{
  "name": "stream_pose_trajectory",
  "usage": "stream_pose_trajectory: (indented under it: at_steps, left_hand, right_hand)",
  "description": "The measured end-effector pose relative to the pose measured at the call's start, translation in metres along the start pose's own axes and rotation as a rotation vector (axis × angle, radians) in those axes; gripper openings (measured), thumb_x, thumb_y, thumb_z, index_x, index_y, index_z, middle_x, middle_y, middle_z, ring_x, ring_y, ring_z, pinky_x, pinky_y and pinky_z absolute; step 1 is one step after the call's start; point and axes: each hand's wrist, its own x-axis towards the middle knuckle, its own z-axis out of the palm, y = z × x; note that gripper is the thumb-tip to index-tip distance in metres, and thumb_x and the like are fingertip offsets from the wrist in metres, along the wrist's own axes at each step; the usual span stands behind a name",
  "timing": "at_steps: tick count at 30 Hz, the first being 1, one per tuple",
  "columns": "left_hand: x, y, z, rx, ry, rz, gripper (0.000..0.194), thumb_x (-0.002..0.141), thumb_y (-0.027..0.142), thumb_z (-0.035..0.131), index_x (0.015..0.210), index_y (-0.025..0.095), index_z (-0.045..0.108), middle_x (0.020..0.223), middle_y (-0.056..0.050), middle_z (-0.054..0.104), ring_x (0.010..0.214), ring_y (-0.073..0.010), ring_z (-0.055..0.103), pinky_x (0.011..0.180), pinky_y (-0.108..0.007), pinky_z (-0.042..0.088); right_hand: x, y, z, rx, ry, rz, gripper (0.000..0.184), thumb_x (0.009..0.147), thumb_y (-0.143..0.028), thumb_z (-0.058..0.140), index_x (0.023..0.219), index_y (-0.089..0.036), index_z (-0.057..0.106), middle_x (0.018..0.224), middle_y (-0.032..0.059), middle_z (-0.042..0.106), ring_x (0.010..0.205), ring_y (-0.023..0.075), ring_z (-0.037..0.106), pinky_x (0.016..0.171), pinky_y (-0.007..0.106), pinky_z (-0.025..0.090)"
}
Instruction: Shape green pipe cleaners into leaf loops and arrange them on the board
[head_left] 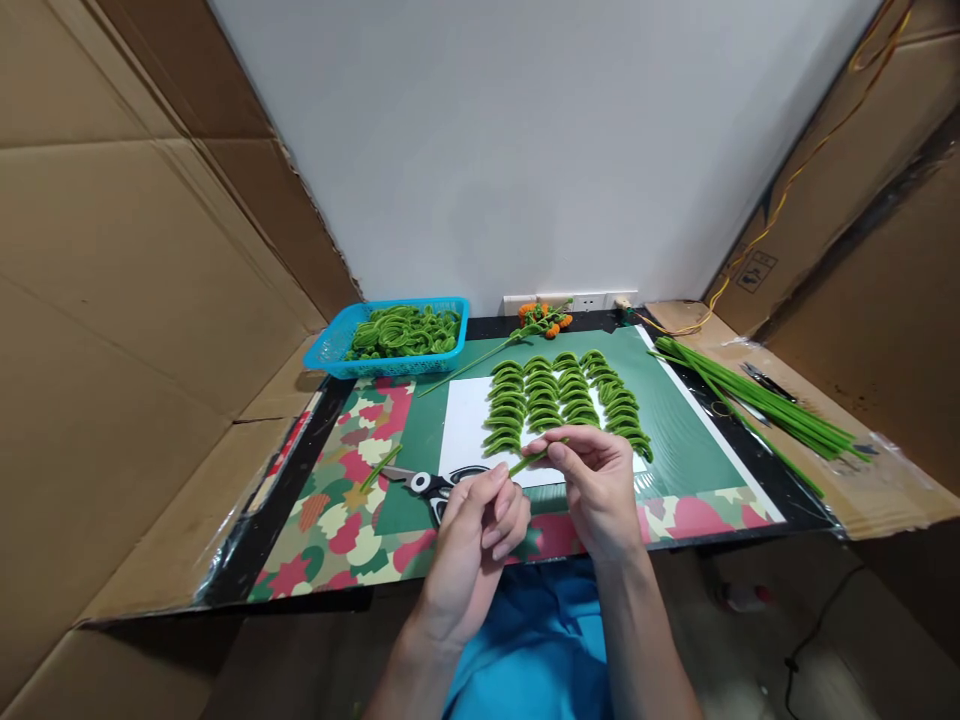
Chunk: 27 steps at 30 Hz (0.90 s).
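Note:
A short green pipe cleaner (529, 461) stretches between my two hands above the front of the table. My left hand (484, 515) pinches its near end between thumb and fingers. The far end is gripped by the thumb and fingertips of my right hand (596, 485). Just beyond them, curved green pipe-cleaner pieces (544, 393) lie in several neat columns on a white sheet (465, 425) and the green mat. Scissors (421, 482) rest left of my left hand, their handles partly hidden by it. Short green pieces (381, 468) lie by the blades.
At the back left stands a blue basket (328, 352) heaped with looped green pieces (405, 332). An orange flower stem (545, 320) lies at the back. Long green pipe cleaners (765, 400) and a dark-handled tool (766, 380) are on the right. Cardboard walls (135, 250) flank the table.

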Motion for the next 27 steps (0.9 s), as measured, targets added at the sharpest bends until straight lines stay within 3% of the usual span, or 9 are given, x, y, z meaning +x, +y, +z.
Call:
stream_pose_trajectory:
  at_steps: [5, 9, 12, 19, 23, 27]
  left_hand:
    - [0.002, -0.004, -0.001, 0.066, -0.022, 0.026, 0.046, 0.1, 0.039, 0.067, 0.064, 0.018, 0.049, 0.05, 0.008, 0.032, 0.049, -0.0078, 0.024, 0.051, -0.024, 0.022]
    - [0.003, -0.004, -0.001, 0.046, -0.021, 0.027, 0.045, 0.1, 0.038, 0.067, 0.065, 0.019, 0.047, 0.051, 0.008, 0.032, 0.048, -0.0079, 0.025, 0.051, -0.023, 0.024]
    - [0.004, -0.006, -0.001, 0.074, -0.018, 0.026, 0.046, 0.1, 0.04, 0.067, 0.063, 0.018, 0.048, 0.051, 0.008, 0.032, 0.048, -0.0075, 0.025, 0.051, -0.022, 0.027]
    - [0.009, -0.019, -0.011, 0.569, 0.099, 0.243, 0.048, 0.1, 0.052, 0.066, 0.069, 0.016, 0.066, 0.053, 0.003, 0.052, 0.049, -0.0084, 0.042, 0.049, -0.02, 0.034]
    - [0.011, -0.021, -0.01, 0.623, 0.106, 0.278, 0.047, 0.101, 0.053, 0.063, 0.074, 0.016, 0.069, 0.058, 0.001, 0.059, 0.052, -0.0095, 0.051, 0.051, -0.02, 0.04]
    - [0.012, -0.022, -0.008, 0.63, 0.098, 0.284, 0.044, 0.102, 0.052, 0.063, 0.077, 0.016, 0.071, 0.058, 0.001, 0.059, 0.051, -0.0098, 0.053, 0.05, -0.019, 0.042]
  right_hand:
    - [0.0, 0.001, 0.0, -0.115, 0.12, -0.066, 0.012, 0.083, -0.028, 0.091, 0.093, -0.022, 0.087, 0.083, 0.0063, 0.085, 0.078, 0.0235, 0.083, 0.073, 0.033, 0.07]
    - [0.003, -0.005, 0.002, -0.019, 0.047, 0.06, 0.024, 0.08, -0.036, 0.092, 0.098, -0.022, 0.086, 0.086, 0.0068, 0.085, 0.08, 0.0243, 0.083, 0.075, 0.035, 0.07]
    - [0.006, -0.006, 0.003, 0.071, 0.038, 0.137, 0.026, 0.075, -0.039, 0.095, 0.091, -0.021, 0.085, 0.081, 0.0066, 0.085, 0.075, 0.0234, 0.082, 0.07, 0.033, 0.07]
    - [0.004, 0.001, -0.003, -0.074, 0.194, 0.027, 0.017, 0.081, -0.032, 0.092, 0.089, -0.018, 0.086, 0.08, 0.0072, 0.084, 0.07, 0.0224, 0.081, 0.067, 0.032, 0.069]
    - [0.003, 0.0, -0.004, -0.088, 0.146, 0.071, 0.021, 0.081, -0.034, 0.093, 0.092, -0.019, 0.085, 0.086, 0.0075, 0.085, 0.075, 0.0237, 0.082, 0.067, 0.032, 0.069]
    - [0.003, -0.002, 0.0, -0.13, 0.067, 0.14, 0.022, 0.08, -0.037, 0.093, 0.082, -0.017, 0.082, 0.086, 0.0089, 0.085, 0.075, 0.0241, 0.082, 0.068, 0.031, 0.069]
